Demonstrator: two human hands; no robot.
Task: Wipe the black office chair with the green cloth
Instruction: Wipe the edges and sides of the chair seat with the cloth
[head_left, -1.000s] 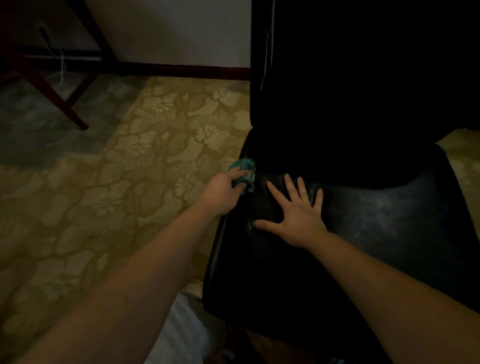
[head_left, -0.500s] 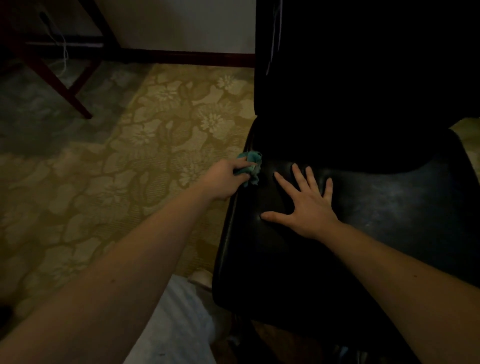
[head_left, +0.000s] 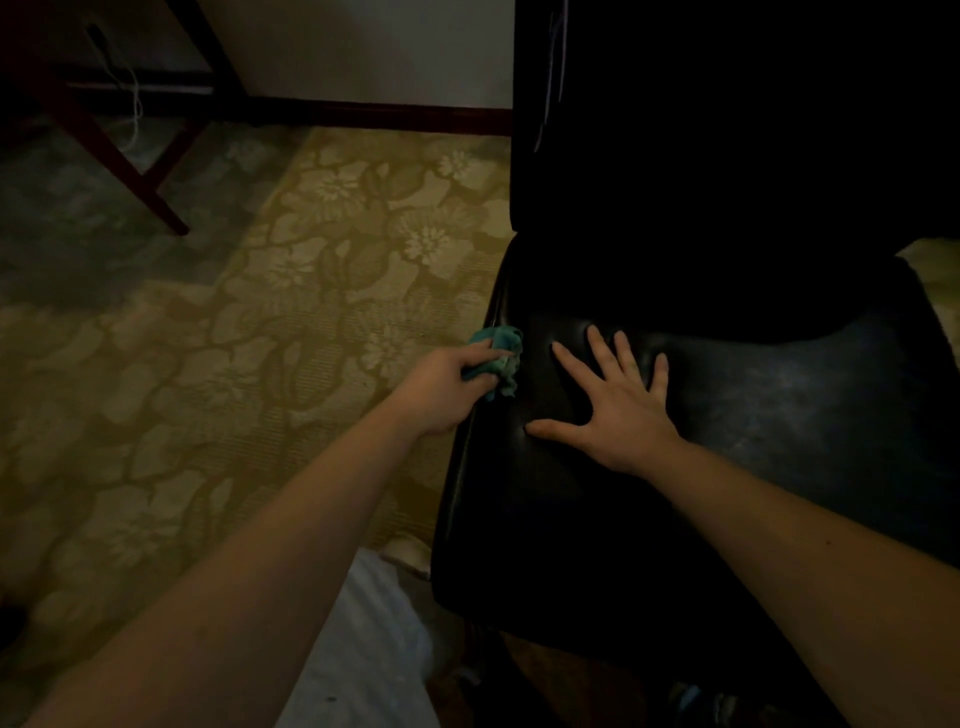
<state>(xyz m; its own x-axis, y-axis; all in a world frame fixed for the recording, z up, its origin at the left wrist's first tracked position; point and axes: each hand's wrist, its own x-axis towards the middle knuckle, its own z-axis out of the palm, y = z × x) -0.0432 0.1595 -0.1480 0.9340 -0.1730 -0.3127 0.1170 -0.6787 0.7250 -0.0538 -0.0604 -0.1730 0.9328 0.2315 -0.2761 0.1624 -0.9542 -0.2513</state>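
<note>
two bare hands are at the black office chair (head_left: 727, 519) in the head view. the left hand (head_left: 441, 387) is curled around a bunched green cloth (head_left: 500, 352), thumb over the top, and holds it against the left edge of the seat (head_left: 810, 415), toward the back corner where the backrest (head_left: 727, 156) begins. a bit of the cloth hangs down below the fingers over the seat's rim. the right hand (head_left: 618, 410) lies flat on the seat just beside the cloth, palm down, fingers straight and spread, thumb pointing toward the left edge; it holds nothing. the two hands are near each other but not touching. the seat is glossy and shows pale, dusty smears toward its right side. the backrest rises behind it, its detail lost in shadow. left of the chair a yellow-green carpet (head_left: 249, 353) with a flower pattern covers the floor. at the far left stand dark red furniture legs (head_left: 130, 166) with a white cord (head_left: 136, 101) hanging behind them, and a dark baseboard (head_left: 389, 111) runs under a pale wall (head_left: 363, 47). white fabric (head_left: 363, 639) shows near the bottom edge, between the forearms.
</note>
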